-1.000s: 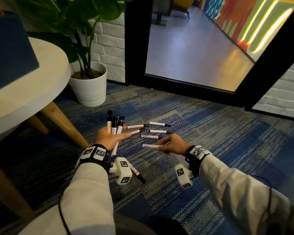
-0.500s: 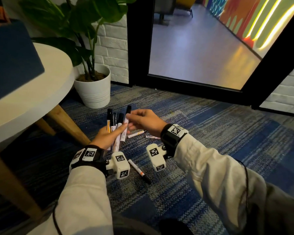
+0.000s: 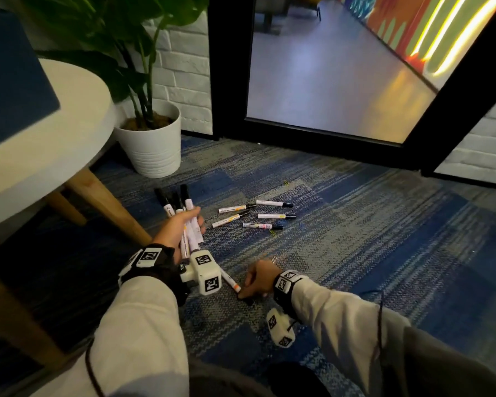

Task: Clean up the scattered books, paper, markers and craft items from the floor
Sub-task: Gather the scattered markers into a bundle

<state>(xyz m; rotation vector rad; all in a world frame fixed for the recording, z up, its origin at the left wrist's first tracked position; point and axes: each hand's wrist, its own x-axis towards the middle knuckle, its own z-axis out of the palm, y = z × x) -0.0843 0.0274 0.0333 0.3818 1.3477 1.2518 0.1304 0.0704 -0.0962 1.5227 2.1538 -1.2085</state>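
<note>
1. Your left grip [image 3: 181, 229]: raised above the carpet [image 3: 355, 253], fingers and thumb curled round a bundle of markers [image 3: 187, 209]. The black caps point away from you and fan out slightly.

2. Your right grip [image 3: 259, 277]: lowered to the carpet close in front of you, fingertips closed on the dark cap end of a single marker [image 3: 230, 279]. Its white barrel lies on the floor, angled toward your left wrist.

3. Five loose markers [image 3: 275, 216]: lying flat on the carpet beyond both hands, near one another and mostly crosswise, apart from either grip.

4. Yellow paper clip [image 3: 272, 232]: on the carpet just beside the nearest loose marker.

5. Table [image 3: 78, 144]: round white top on wooden legs, to your left.

6. White plant pot [image 3: 152, 156]: on the floor behind the table, against the brick wall.
</note>
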